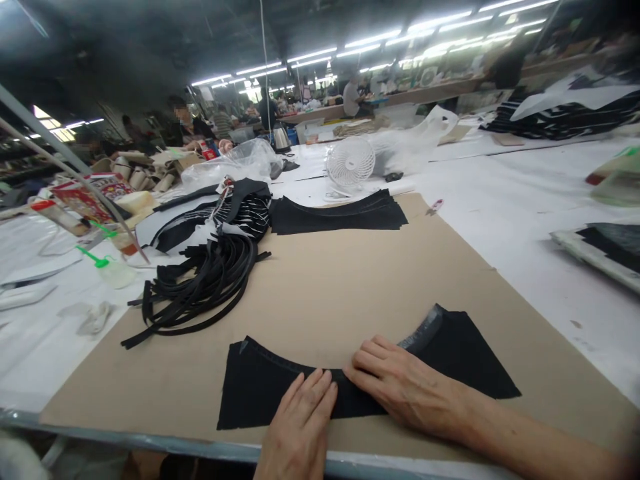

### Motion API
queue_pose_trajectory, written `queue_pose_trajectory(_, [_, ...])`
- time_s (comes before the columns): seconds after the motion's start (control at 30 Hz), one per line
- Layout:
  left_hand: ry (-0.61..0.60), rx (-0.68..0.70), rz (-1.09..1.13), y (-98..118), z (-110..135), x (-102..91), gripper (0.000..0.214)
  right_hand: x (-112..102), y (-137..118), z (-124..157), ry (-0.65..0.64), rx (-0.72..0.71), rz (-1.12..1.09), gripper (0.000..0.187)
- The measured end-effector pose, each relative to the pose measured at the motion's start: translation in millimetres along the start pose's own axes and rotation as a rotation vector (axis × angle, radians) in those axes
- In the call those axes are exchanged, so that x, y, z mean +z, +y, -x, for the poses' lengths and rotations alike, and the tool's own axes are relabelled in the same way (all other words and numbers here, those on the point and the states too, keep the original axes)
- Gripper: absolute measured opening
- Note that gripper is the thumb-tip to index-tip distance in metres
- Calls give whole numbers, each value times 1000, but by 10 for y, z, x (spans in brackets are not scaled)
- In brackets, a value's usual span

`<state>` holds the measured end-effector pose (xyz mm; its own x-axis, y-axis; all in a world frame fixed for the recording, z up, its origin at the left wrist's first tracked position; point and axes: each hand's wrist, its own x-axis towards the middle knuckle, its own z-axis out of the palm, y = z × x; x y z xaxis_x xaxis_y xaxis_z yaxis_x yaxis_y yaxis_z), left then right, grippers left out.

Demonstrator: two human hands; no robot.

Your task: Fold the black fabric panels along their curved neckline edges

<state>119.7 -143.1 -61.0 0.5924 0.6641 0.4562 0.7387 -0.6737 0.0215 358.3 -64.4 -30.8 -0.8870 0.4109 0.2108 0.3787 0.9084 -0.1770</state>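
A curved black fabric piece (260,390) lies flat on the brown cardboard sheet (350,280) near the table's front edge. A shiny strip (423,333) runs along its inner curved edge and lifts a little at the right end. My left hand (303,423) rests flat on the middle of the piece, fingers together and stretched out. My right hand (400,387) lies just right of it, fingers extended and pressing down along the curved edge. Neither hand holds anything.
A bundle of black strips (200,283) lies at the left of the cardboard. A stack of black curved pieces (340,215) sits at its far end, beside a white fan (350,163). Bottles with green caps (113,267) stand at left. Other people work far back.
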Motion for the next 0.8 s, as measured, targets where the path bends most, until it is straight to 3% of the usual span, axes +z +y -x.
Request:
queue_pose_trajectory(0.17, [63, -310, 16, -183, 80, -146, 47, -32, -12, -13, 3, -14, 3, 24])
queue_pose_trajectory(0.37, [3, -121, -138, -264, 74, -154, 50, 2, -22, 0, -5, -9, 14, 25])
queue_pose_trajectory(0.57, [-29, -195, -117, -210, -8, -164, 50, 24, -46, 9, -20, 13, 12, 25])
queue_pose_trajectory(0.8, [-35, -185, -87, -232, 108, -178, 47, -19, -50, -2, 3, 5, 1, 24])
